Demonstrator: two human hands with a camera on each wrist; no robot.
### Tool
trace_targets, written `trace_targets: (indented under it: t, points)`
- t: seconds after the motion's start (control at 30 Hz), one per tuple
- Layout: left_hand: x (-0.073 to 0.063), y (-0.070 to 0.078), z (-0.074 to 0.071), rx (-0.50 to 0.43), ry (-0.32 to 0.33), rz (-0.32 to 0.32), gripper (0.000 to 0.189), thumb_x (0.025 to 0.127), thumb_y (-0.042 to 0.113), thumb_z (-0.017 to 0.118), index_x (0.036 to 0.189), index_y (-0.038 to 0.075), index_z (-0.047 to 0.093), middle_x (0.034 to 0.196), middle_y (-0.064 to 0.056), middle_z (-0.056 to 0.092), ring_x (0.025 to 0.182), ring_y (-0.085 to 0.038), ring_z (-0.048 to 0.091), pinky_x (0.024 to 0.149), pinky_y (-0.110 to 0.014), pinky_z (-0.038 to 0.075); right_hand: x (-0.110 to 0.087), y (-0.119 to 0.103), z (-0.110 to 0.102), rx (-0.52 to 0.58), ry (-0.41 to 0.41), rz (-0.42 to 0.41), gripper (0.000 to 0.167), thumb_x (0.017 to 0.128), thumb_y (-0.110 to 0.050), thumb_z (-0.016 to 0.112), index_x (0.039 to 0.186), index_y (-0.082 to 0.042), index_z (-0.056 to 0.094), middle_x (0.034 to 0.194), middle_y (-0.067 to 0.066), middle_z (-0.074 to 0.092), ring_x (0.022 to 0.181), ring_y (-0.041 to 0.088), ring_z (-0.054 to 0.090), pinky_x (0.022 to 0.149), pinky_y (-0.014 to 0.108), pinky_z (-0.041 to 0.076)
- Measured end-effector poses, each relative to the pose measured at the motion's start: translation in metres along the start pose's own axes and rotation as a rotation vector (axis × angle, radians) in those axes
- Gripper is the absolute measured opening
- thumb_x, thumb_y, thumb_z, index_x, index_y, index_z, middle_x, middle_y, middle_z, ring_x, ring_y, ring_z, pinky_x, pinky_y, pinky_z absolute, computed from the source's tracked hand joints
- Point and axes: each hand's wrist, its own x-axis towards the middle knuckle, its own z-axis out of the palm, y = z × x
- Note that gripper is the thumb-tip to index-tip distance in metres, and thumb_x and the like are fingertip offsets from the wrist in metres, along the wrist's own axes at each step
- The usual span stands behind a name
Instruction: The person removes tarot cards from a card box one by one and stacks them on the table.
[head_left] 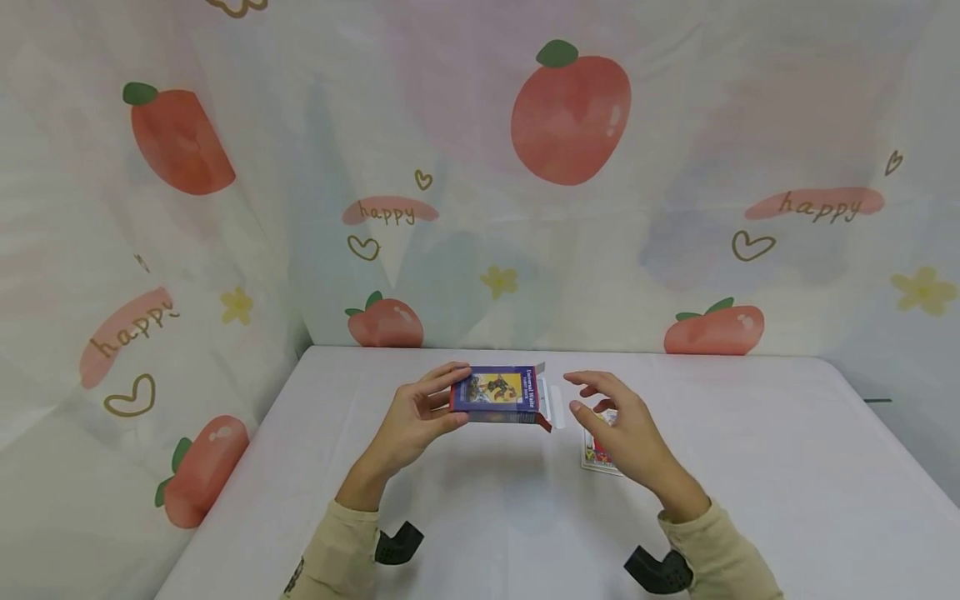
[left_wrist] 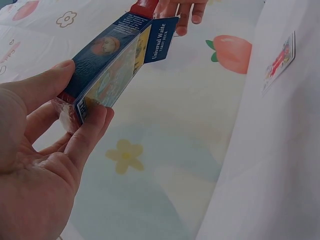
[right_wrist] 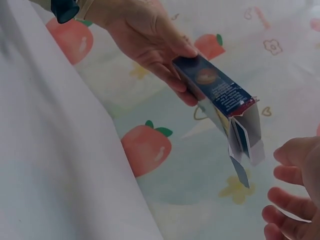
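A blue tarot card box [head_left: 495,390], printed "Universal Waite", is held above the table by my left hand [head_left: 408,423]. The thumb [left_wrist: 52,82] lies along one narrow side and the fingers are on the opposite side. Its right end is open with the flaps spread, as the right wrist view shows at the box's opening [right_wrist: 246,131]. Beyond the flaps, apart from the box, my right hand [head_left: 630,429] hovers with loosely bent fingers and nothing in them. Below it a small stack of colourful cards [head_left: 592,457] lies on the table, partly hidden by that hand.
The table [head_left: 480,517] has a white cover. Behind it and to the left hangs a cloth backdrop [head_left: 465,108] with fruit, flowers and "happy" lettering. A black device sits at each wrist, one by the left sleeve [head_left: 333,546] and one by the right sleeve [head_left: 723,554].
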Motion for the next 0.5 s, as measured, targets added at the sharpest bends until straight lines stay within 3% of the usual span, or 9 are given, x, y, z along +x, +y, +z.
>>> trace_targets:
  t: [0.27,0.5]
  points:
    - [0.000,0.001,0.001,-0.004,-0.004,0.008,0.057,0.091,0.010,0.074,0.144,0.001,0.055,0.158,-0.021,0.039,0.125,-0.041,0.060,0.095,-0.024,0.057,-0.003,-0.008,0.004,0.053,-0.014,-0.012,0.035,0.098,-0.013,0.065,0.133,-0.012,0.063,0.131,0.008,0.064,0.108,0.021,0.056,0.085,0.022,0.051]
    - [0.001,0.002,0.002,-0.003,-0.003,-0.001,0.057,0.091,0.009,0.075,0.143,0.001,0.055,0.158,-0.019,0.039,0.126,-0.043,0.059,0.095,-0.024,0.057,-0.003,-0.010,0.011,0.058,-0.052,-0.011,0.033,0.099,-0.017,0.065,0.131,-0.013,0.064,0.128,0.007,0.065,0.104,0.014,0.056,0.083,0.026,0.053]
